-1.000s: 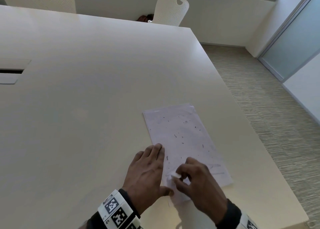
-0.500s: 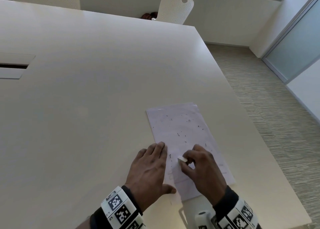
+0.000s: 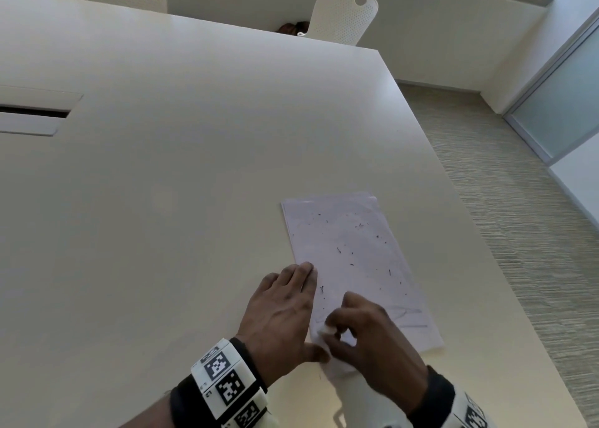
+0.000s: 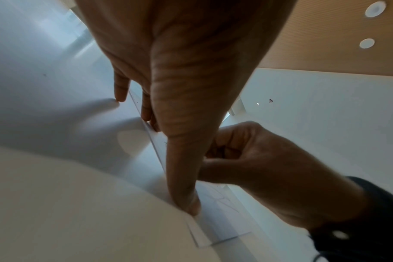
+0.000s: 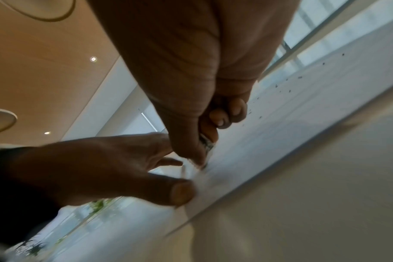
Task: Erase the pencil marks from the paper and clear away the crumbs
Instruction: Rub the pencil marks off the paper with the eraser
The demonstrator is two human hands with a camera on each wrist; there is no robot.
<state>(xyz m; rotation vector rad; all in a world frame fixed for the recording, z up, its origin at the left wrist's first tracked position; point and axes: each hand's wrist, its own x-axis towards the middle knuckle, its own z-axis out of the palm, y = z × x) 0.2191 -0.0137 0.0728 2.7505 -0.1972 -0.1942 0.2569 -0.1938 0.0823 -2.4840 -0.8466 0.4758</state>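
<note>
A white sheet of paper [image 3: 350,252] lies on the table near its right edge, strewn with several dark eraser crumbs [image 3: 338,250]. Faint pencil lines [image 3: 408,312] remain near its lower right. My left hand [image 3: 285,311] lies flat with straight fingers on the paper's left edge, thumb pressing the near corner [image 4: 188,207]. My right hand [image 3: 366,333] pinches a small white eraser [image 3: 325,330] and rubs it on the paper's near left part. In the right wrist view the eraser [image 5: 205,146] sits between thumb and curled fingers, blurred by motion.
The cream table [image 3: 162,200] stretches far to the left and back, with a cable slot [image 3: 35,113] at the left. Its right edge [image 3: 486,256] drops to carpeted floor. White chairs [image 3: 343,12] stand behind the far edge.
My right hand has moved the eraser up the sheet and back toward me, to the near left part. The left hand has kept pressing the paper's left edge.
</note>
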